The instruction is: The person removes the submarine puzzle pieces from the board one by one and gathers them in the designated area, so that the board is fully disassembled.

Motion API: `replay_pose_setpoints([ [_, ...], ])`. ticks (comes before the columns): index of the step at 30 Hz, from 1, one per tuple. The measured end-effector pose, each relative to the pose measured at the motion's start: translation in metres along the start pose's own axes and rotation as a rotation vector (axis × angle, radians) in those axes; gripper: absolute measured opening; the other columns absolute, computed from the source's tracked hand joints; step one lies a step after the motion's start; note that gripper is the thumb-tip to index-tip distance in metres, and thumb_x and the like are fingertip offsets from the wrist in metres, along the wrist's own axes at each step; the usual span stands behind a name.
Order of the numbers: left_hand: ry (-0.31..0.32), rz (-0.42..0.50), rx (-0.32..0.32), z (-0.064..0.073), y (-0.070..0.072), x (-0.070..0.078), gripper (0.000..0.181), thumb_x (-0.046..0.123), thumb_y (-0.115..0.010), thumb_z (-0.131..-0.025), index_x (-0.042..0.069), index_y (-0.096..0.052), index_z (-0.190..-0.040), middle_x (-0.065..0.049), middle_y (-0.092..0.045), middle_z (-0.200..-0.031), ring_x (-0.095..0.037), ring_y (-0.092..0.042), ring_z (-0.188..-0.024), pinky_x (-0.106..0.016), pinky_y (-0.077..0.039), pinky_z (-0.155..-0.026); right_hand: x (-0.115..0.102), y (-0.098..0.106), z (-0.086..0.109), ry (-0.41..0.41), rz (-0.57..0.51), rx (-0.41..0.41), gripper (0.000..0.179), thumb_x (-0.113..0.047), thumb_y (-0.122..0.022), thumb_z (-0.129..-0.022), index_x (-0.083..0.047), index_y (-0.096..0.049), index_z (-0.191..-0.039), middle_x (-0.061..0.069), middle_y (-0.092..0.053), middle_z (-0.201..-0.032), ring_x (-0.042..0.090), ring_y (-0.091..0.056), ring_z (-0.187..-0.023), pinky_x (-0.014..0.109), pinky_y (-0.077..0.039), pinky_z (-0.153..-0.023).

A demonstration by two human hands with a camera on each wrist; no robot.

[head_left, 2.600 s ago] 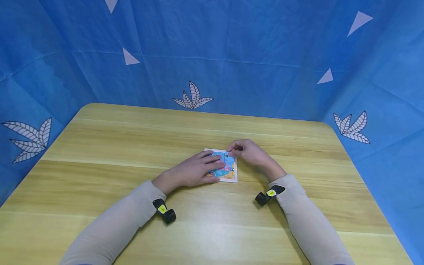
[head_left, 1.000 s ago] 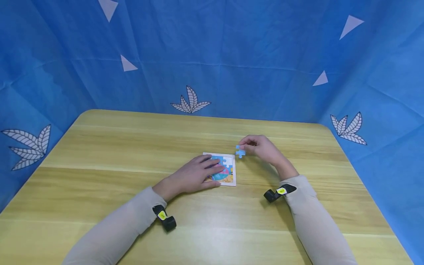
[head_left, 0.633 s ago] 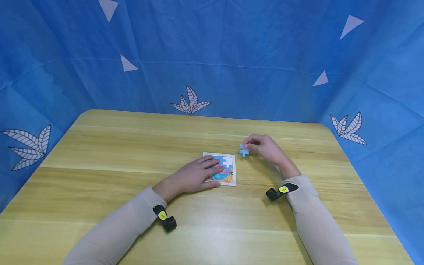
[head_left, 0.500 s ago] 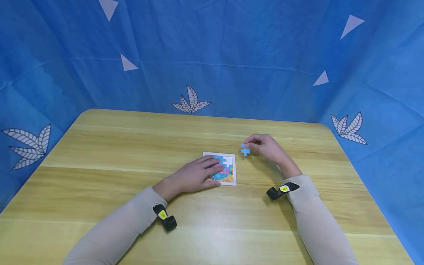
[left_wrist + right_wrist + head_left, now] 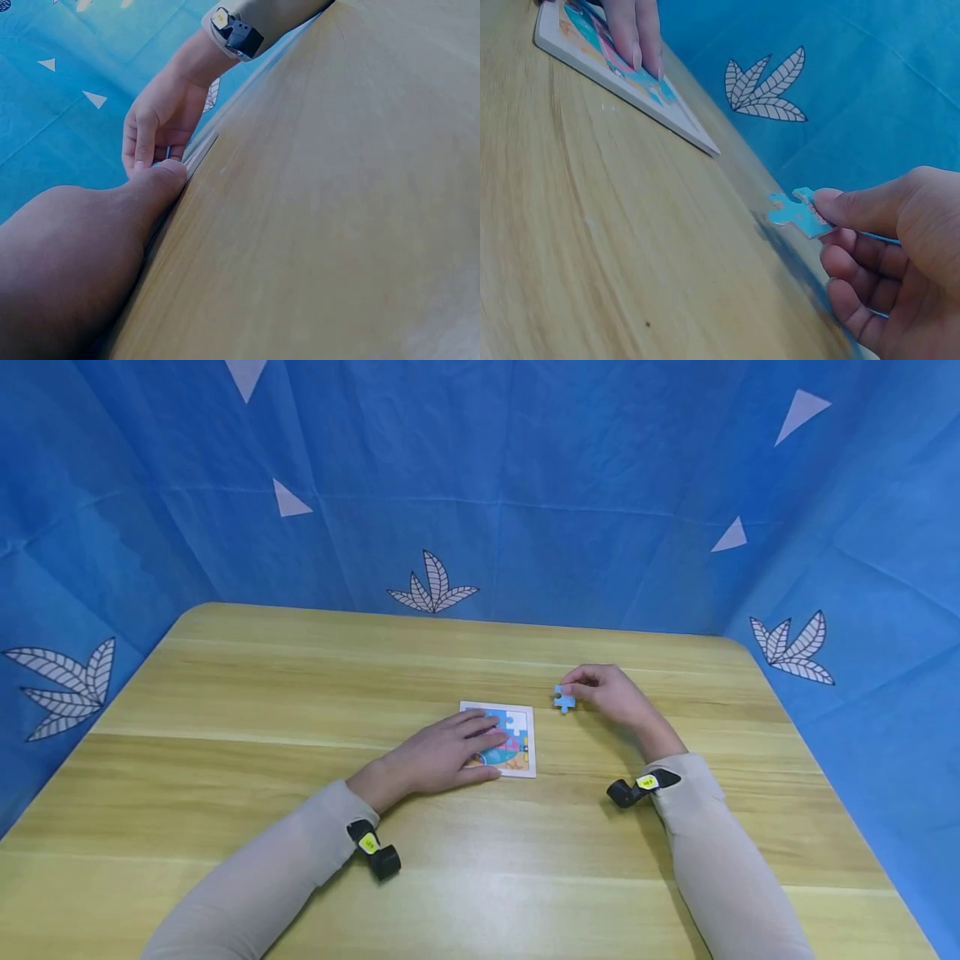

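A small square jigsaw puzzle [image 5: 517,766] in a white frame lies on the table, with a white gap at its top right corner. My left hand [image 5: 442,752] rests flat over its left part, fingers spread and fairly straight, hiding much of the picture. To the right of the frame, my right hand [image 5: 611,697] pinches a light blue puzzle piece [image 5: 564,700] between thumb and finger. In the right wrist view the same puzzle piece [image 5: 799,215] is held just above the table, its knobs pointing away from the thumb.
The wooden table [image 5: 262,693] reaches back to a blue cloth [image 5: 480,460] printed with white leaves and triangles. Each forearm wears a beige sleeve with a black wrist camera, one at the left wrist [image 5: 384,862] and one at the right wrist [image 5: 622,792].
My right hand has lifted the blue piece out of the puzzle's top right corner and carried it to the right, exposing the white gap. The left hand has stayed on the puzzle.
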State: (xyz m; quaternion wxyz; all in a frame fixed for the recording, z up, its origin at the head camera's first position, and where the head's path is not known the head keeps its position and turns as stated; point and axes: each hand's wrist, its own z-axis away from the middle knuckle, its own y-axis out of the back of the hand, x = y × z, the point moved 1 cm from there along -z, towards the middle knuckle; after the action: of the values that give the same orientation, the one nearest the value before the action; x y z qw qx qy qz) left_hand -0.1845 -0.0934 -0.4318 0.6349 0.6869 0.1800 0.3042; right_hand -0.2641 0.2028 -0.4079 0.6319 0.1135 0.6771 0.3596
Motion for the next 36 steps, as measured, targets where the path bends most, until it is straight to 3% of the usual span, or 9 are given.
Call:
replay_pose_setpoints([
  [16,0.008,0.013,0.011,0.001,0.001,0.0,0.065,0.062,-0.037,-0.099,0.025,-0.038,-0.152,-0.003,-0.031,-0.158,-0.026,-0.024,-0.145,-0.039,-0.02,-0.119,0.005,-0.004,0.0,-0.058,0.058,0.031,0.022,-0.029,-0.065,-0.096,-0.012,-0.074,-0.106,0.007,-0.066,-0.095,0.024,-0.046,-0.076,0.035,-0.039,-0.066],
  [21,0.008,0.021,0.015,0.001,0.001,0.0,0.064,0.06,-0.04,-0.099,0.025,-0.038,-0.152,-0.003,-0.032,-0.157,-0.026,-0.024,-0.145,-0.039,-0.021,-0.118,0.008,-0.003,-0.001,-0.064,0.087,0.019,0.022,-0.027,-0.064,-0.097,-0.011,-0.075,-0.107,0.007,-0.068,-0.101,0.024,-0.049,-0.082,0.034,-0.04,-0.069],
  [36,0.001,0.015,0.011,0.0,0.001,0.0,0.064,0.06,-0.038,-0.099,0.024,-0.038,-0.152,-0.004,-0.031,-0.158,-0.026,-0.023,-0.145,-0.04,-0.019,-0.119,0.032,0.034,0.012,-0.087,0.112,-0.012,0.026,-0.028,-0.067,-0.095,-0.007,-0.075,-0.107,0.009,-0.069,-0.106,0.023,-0.051,-0.093,0.033,-0.04,-0.078],
])
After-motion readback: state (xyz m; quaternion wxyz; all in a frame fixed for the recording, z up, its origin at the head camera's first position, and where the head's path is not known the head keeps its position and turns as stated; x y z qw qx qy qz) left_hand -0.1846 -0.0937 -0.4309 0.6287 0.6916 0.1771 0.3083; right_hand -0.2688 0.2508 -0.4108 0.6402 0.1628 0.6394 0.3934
